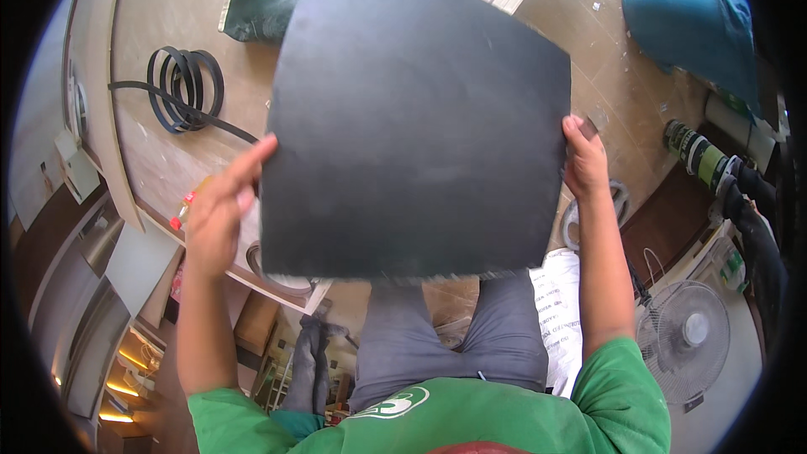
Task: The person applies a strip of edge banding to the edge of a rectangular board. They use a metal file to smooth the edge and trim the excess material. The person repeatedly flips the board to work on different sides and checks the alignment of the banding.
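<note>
The dark panel (416, 118) is held up flat toward the camera, roughly square, its top corner tipped away past the upper frame edge (cut off there). The left hand (220, 206) presses its left edge, fingers extended. The right hand (586, 160) grips the right edge, thumb in front. Its ragged lower edge hangs above the knees. It hides the floor behind; a cable coil (185, 88) lies left.

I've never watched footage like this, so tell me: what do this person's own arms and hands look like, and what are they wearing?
Both forearms are bare and come up from the lower edge. The left hand and right hand are gloveless, with no watch, ring or bracelet in view. Short bright green sleeves of a T-shirt end above the elbows; its front bears a white mark.
</note>
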The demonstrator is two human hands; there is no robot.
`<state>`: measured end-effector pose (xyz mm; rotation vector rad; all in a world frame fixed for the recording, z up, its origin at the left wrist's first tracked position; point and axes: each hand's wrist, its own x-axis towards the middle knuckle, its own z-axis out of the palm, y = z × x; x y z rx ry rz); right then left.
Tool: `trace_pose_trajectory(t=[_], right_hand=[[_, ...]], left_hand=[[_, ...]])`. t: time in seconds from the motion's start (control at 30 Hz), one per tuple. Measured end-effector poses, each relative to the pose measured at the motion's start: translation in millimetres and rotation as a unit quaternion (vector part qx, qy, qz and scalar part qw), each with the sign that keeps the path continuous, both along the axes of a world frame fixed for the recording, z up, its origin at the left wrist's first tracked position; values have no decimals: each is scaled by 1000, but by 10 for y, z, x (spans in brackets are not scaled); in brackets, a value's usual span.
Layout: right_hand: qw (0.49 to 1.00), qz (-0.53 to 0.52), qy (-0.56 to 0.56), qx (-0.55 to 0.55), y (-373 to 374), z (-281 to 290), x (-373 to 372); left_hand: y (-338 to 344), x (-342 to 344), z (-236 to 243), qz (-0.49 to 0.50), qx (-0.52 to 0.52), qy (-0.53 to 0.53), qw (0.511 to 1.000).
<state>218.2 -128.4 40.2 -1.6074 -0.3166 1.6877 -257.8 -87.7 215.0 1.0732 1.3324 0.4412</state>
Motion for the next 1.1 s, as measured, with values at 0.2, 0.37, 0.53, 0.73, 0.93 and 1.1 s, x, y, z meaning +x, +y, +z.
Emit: trace_pose_trajectory(t=[0.2,0.37,0.53,0.73,0.93,1.1], right_hand=[[990,56,69,-111,-304,317,725],[962,120,94,-225,-406,517,1015],[875,410,98,-238,-505,237,1217],[924,312,142,-170,-307,212,864],[959,83,250,-104,-315,-323,572],[981,148,115,-43,-78,-234,167]], left_hand=[[-216,666,506,-127,115,-49,984],[-19,1019,374,-199,451,229,839],[161,1469,100,40,298,101,948],[901,1517,-303,109,196,176,959],[1433,1316,-782,169,81,178,966],[1888,850,-1333,76,124,405,903]])
